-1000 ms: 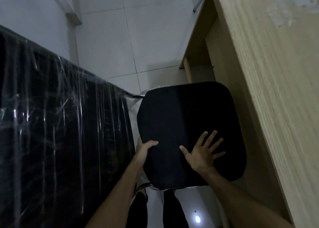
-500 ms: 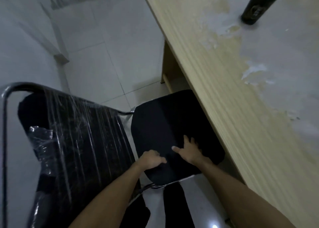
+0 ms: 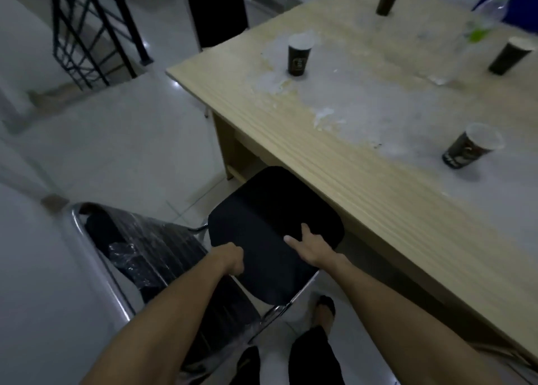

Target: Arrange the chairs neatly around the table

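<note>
1. Chair (image 3: 270, 233): black padded seat on a chrome frame, standing at the long edge of the wooden desk (image 3: 349, 157), seat front partly under the desk top.
2. Backrest (image 3: 139, 247): black, wrapped in clear plastic film, left of the seat.
3. Left hand (image 3: 231, 261): grip closed around the seat's left rear edge.
4. Right hand (image 3: 310, 246): grip open, palm flat on the seat, fingers spread.
5. Desk top: four dark paper cups (image 3: 300, 55) and a clear plastic bottle (image 3: 483, 26), standing well apart.
</note>
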